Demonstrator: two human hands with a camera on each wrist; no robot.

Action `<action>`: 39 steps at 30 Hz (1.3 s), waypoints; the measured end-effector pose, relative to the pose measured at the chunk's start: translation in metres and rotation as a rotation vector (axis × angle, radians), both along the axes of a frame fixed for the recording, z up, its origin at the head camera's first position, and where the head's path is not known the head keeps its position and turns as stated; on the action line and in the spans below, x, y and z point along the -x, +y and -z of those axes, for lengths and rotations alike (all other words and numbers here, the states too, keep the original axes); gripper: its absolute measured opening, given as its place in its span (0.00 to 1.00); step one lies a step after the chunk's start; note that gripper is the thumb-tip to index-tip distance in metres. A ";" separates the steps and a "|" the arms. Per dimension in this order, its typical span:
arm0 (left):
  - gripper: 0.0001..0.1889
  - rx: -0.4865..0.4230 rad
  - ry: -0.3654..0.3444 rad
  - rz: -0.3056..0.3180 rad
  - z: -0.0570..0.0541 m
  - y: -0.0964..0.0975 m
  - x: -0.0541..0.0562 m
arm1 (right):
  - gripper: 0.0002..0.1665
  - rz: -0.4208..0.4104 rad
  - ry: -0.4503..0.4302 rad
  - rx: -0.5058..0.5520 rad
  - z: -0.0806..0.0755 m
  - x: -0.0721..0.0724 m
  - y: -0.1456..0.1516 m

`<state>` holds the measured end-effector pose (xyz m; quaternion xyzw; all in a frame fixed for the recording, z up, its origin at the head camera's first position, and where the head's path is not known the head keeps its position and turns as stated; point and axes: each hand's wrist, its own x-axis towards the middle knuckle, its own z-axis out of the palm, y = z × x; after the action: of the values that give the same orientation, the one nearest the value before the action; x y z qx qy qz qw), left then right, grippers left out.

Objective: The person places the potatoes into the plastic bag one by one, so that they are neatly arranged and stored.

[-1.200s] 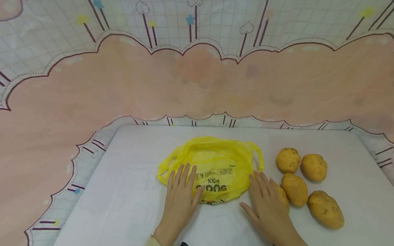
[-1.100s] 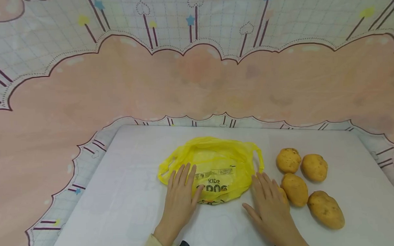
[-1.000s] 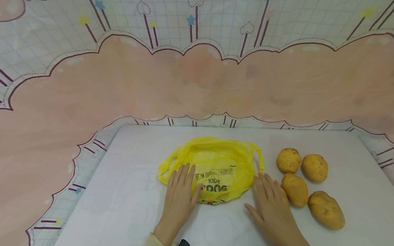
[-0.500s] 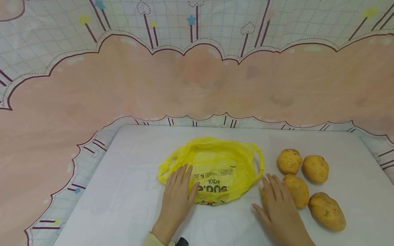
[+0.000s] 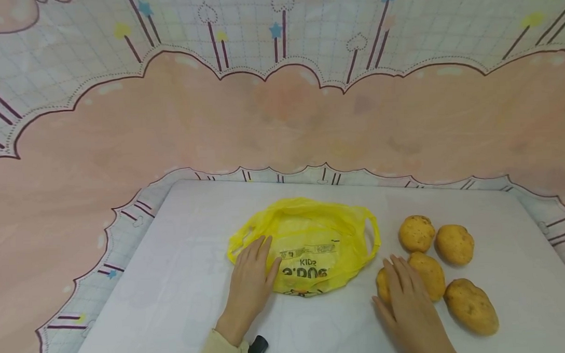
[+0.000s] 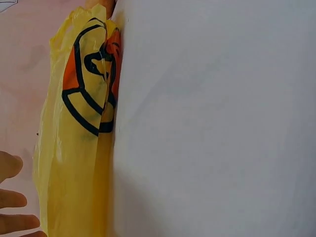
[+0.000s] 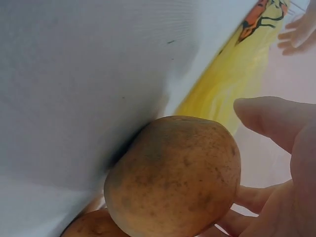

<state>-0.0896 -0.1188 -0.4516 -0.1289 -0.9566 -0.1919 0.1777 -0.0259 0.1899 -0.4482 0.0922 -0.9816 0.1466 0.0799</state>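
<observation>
A yellow plastic bag (image 5: pixel 308 243) with printed lettering lies mid-table, its mouth facing the far side. My left hand (image 5: pixel 251 281) is at the bag's near left part, fingers extended and overlapping it in the head view. The left wrist view shows fingertips (image 6: pixel 17 197) beside the yellow plastic. My right hand (image 5: pixel 410 309) is over a potato (image 5: pixel 382 285) just right of the bag and hides most of it. In the right wrist view that potato (image 7: pixel 173 177) sits in front of extended fingers, with the thumb (image 7: pixel 269 118) apart from it.
Several more potatoes are grouped on the right: a round one (image 5: pixel 416 233), another round one (image 5: pixel 454 245), one beside the right hand (image 5: pixel 430 276), and a longer one (image 5: pixel 471 307). The white table (image 5: pixel 173 263) meets a patterned backdrop (image 5: pixel 280 124).
My right hand has moved right and nearer, away from the bag's edge and onto the nearest potato. My left hand has drawn slightly left, uncovering more lettering. The bag's right handle has opened outward.
</observation>
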 end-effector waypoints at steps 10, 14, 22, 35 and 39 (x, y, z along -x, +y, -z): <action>0.26 -0.040 -0.037 -0.017 0.002 -0.004 0.007 | 0.42 0.015 -0.076 -0.005 0.000 0.000 0.002; 0.25 -0.042 -0.054 -0.023 0.002 -0.005 0.011 | 0.40 0.025 -0.090 -0.007 -0.001 -0.001 0.002; 0.25 -0.056 -0.072 -0.046 0.003 -0.011 0.022 | 0.38 0.030 -0.122 -0.023 -0.004 0.000 0.001; 0.22 -0.084 -0.037 -0.055 0.007 -0.014 0.032 | 0.36 0.018 -0.095 -0.042 -0.007 0.004 0.004; 0.22 -0.090 -0.040 -0.073 0.008 -0.018 0.038 | 0.36 0.009 -0.070 -0.040 -0.006 0.005 0.004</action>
<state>-0.1272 -0.1367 -0.4598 -0.0819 -0.9544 -0.2305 0.1709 -0.0312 0.1936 -0.4423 0.0841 -0.9870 0.1298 0.0442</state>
